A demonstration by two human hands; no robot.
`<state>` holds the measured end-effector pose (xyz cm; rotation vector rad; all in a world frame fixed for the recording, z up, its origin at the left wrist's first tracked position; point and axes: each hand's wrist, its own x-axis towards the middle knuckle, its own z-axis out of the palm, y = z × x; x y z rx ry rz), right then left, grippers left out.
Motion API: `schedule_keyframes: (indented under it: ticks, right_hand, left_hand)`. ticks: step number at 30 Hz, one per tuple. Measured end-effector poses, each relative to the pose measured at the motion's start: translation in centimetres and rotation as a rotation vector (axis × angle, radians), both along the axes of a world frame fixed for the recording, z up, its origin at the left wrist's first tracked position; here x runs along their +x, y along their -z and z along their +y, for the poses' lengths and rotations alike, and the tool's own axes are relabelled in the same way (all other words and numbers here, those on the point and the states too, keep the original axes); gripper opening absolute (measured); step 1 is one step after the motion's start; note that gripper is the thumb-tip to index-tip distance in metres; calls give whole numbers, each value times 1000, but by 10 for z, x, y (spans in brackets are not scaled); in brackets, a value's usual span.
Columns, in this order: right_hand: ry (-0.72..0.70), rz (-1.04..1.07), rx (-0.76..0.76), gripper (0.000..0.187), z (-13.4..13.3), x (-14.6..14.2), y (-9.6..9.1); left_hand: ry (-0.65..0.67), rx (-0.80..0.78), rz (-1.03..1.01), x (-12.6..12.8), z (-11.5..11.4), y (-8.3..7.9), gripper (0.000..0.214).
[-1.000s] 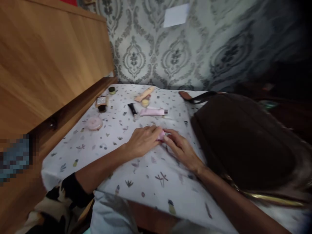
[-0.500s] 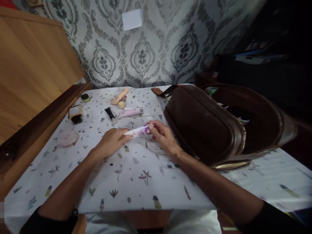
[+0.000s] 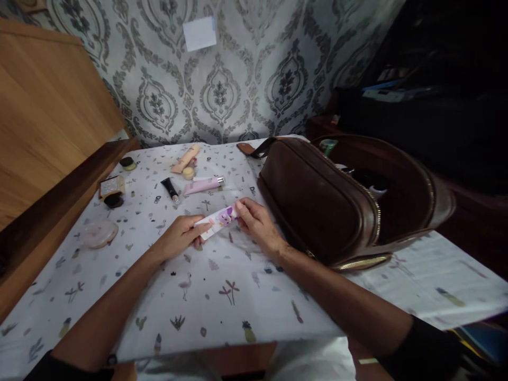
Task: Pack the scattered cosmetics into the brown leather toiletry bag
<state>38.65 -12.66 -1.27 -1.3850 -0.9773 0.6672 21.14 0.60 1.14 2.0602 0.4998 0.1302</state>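
The white tube point(image 3: 219, 222) carries a purple cartoon figure with orange-pink marks beside it, and any lettering on it is too small to read. Faint marks show on the pink tube point(image 3: 202, 186) and the peach tube point(image 3: 186, 159), also too small to make out. The left hand point(image 3: 181, 235) is closed on the near left end of the white tube, thumb on top and fingers tucked beneath. The right hand point(image 3: 259, 225) is clamped on the other end, thumb pressed on the printed face and fingers curled behind, covering that tip. The white tube slants up to the right between the two hands, above the patterned tablecloth point(image 3: 206, 323), in front of the pink tube with its silver cap. A black tube point(image 3: 169, 188) lies just left of the pink one; beyond it a small yellow jar point(image 3: 188, 173) sits by the peach tube. Further left are a dark-lidded jar point(image 3: 127, 163), a square compact point(image 3: 112, 186), a round dark item point(image 3: 114, 200) and a pale pink round container point(image 3: 99, 234). Right of the right hand stands a brown bag point(image 3: 313, 206), unzipped.
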Motion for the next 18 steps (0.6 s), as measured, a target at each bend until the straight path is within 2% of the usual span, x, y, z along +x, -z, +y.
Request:
schedule_keyframes:
  ticks: [3, 7, 11, 14, 18]
  right_hand:
    - [-65, -1, 46, 42, -2, -1, -2]
    - [-142, -24, 116, 46, -4, -2, -4]
    - [-147, 48, 98, 53, -4, -3, -5]
    - [-55, 58, 34, 49, -3, -2, -5]
    - [64, -5, 1, 54, 0, 0, -1]
  left_hand:
    - [11, -204, 8, -1, 8, 4, 50]
    - [42, -332, -14, -5, 16, 8, 51]
    - [30, -328, -33, -6, 16, 9, 50]
    - [28, -270, -15, -4, 11, 6, 49]
    - [56, -228, 32, -1, 6, 2, 46]
